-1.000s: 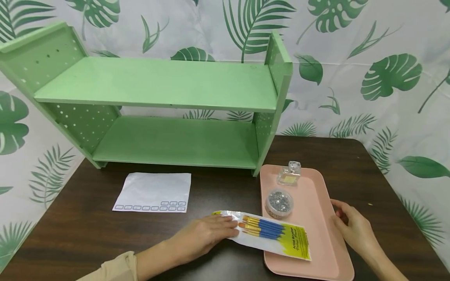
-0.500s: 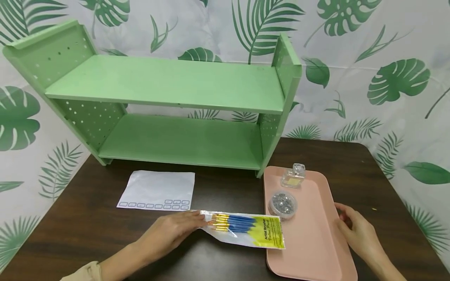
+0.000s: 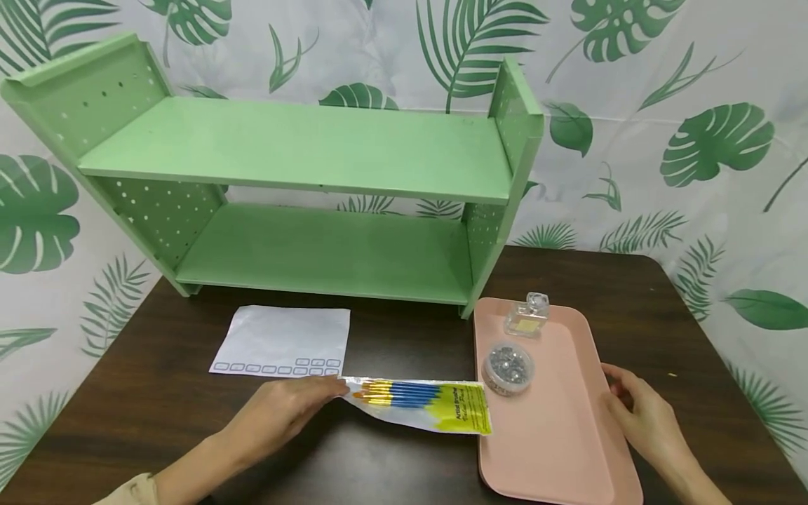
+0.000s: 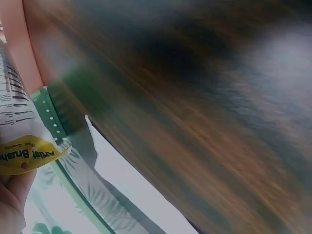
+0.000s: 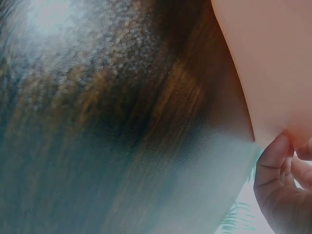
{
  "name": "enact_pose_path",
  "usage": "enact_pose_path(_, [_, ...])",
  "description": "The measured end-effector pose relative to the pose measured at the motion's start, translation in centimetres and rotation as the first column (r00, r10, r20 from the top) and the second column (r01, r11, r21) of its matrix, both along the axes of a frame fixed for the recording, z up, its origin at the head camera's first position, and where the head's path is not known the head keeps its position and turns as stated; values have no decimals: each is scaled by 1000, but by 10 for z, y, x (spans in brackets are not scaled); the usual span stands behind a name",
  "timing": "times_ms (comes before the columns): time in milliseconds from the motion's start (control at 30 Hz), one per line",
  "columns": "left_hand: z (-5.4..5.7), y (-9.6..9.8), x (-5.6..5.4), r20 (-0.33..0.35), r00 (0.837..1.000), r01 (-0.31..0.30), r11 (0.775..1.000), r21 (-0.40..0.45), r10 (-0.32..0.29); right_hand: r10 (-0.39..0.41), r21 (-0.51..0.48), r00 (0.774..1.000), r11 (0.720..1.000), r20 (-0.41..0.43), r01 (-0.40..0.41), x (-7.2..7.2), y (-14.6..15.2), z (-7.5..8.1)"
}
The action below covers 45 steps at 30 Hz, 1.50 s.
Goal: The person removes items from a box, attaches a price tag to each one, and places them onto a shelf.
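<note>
My left hand point(image 3: 284, 407) pinches the left end of a clear packet of paintbrushes point(image 3: 416, 401) with blue handles and a yellow label. The packet's right end comes to the left rim of the pink tray point(image 3: 555, 449). In the left wrist view, the packet's printed back point(image 4: 17, 102) shows above the thumb. My right hand point(image 3: 647, 421) grips the tray's right rim; in the right wrist view, its thumb point(image 5: 274, 156) presses on the tray edge. On the tray are a round clear tub of silvery bits point(image 3: 508, 368) and a glass perfume bottle point(image 3: 527, 315).
A green two-tier shelf point(image 3: 297, 151) stands at the back of the dark wooden table point(image 3: 391, 477). In front of it lies a white paper sheet point(image 3: 284, 337) with small printed boxes. A leaf-patterned cloth point(image 3: 631, 140) hangs behind.
My left hand has drawn the brush packet leftward, off most of the tray. My right hand stays on the tray's rim. The head view has shifted slightly.
</note>
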<state>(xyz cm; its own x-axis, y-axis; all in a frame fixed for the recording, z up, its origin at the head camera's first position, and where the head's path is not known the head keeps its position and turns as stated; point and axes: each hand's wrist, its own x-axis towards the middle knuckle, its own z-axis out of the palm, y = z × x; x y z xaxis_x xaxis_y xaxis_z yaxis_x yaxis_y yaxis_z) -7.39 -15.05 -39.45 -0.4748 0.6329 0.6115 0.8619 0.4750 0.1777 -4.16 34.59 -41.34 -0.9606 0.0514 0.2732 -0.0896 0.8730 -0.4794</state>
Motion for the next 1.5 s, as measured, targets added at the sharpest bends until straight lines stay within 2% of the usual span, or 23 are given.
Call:
enact_pose_path(133, [-3, -9, 3, -28, 999, -40, 999, -28, 39, 9, -4, 1000, 1000, -9, -9, -1, 0, 1])
enact_pose_path(267, [-8, -17, 7, -27, 996, -81, 994, -77, 79, 16, -4, 1000, 1000, -12, -16, 0, 0, 1])
enact_pose_path(467, [-13, -31, 12, -9, 996, -94, 981, -167, 93, 15, -2, 1000, 1000, -20, -15, 0, -1, 1])
enact_pose_path(633, [-17, -42, 12, 24, 995, -86, 975, -207, 93, 8, 5, 1000, 1000, -20, -8, 0, 0, 0])
enact_pose_path(933, [-18, -51, 10, 15, 998, -63, 971, -231, 68, 8, 7, 1000, 1000, -26, -8, 1, 0, 0])
enact_pose_path(1167, [-18, -53, 6, 14, 1000, -23, 966, -258, 28, -18, 4, 999, 1000, 30, 18, 3, 2, 2])
enact_pose_path(1500, [-20, -53, 6, 133, 991, 28, 943, -333, 18, -26, -1, 999, 1000, 46, 26, 1, 1, 3])
